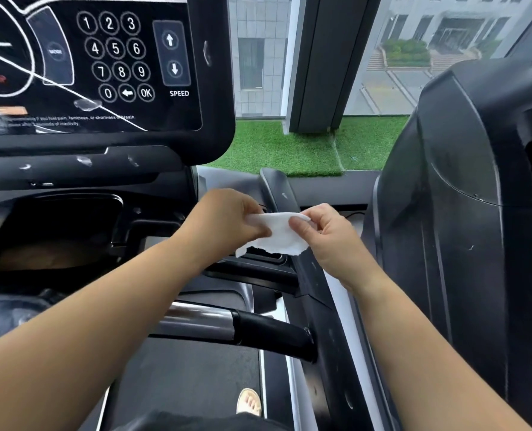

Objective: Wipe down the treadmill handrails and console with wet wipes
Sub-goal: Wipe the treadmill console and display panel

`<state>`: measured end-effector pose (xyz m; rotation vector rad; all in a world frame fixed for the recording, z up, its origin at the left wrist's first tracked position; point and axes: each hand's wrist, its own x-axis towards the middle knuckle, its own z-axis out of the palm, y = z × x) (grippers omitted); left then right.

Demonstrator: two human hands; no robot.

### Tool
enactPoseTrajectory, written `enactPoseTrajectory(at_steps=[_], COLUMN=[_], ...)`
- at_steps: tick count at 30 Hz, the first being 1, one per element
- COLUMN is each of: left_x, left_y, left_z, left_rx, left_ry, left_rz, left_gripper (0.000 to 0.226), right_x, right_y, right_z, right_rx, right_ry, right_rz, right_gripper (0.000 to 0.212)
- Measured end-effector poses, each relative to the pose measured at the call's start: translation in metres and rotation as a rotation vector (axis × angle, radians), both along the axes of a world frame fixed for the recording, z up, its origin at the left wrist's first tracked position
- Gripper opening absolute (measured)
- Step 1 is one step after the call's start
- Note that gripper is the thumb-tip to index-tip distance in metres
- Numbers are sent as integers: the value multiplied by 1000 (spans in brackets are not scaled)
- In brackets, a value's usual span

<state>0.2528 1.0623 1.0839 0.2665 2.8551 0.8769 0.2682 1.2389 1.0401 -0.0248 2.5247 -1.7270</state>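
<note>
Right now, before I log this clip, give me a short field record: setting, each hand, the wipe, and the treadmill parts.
setting: person on a treadmill beside a window
left hand: pinches the left edge of the wet wipe
right hand: pinches the wipe's right edge
wet wipe: white, crumpled, spread between both hands, clear of the console
console: upper left, number keypad and speed arrows showing, no hand on it
handrail: black grip with chrome section, below the hands, no hand on it

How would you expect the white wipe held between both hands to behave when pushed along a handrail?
Probably floppy: the wipe sags and its lower edge curls between the left hand and right hand. Likely very light, since fingertip pinches hold it. It would probably bunch up unless pressed flat.
</note>
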Motion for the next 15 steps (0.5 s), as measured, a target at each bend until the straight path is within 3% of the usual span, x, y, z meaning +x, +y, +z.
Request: enactPoseTrajectory(at_steps=[5,7,9,12,14,15], left_x=[-3,-3,-5,-3,2,5], left_y=[2,4,1,-10,-19,-23], left_z=[-2,-2,-5,-14,-25,-31], left_rx=[93,141,163,-30,-272,-368], left_ry=[-97,-135,-108,-82,-138,-183], left_rz=[-109,-113,-65,-76,-172,-225], left_gripper=[17,21,19,19,32,38], right_x=[1,3,4,1,6,10], right_y=[4,3,2,8,7,3], right_z=[5,7,3,-18,-35,-43], right_rx=[-182,-286,-353,-106,169,267], right_ry=[-115,-176,-174,-27,123,191], right_rz=[36,138,70,-257,-323,-307], right_gripper=[52,39,16,16,4,11])
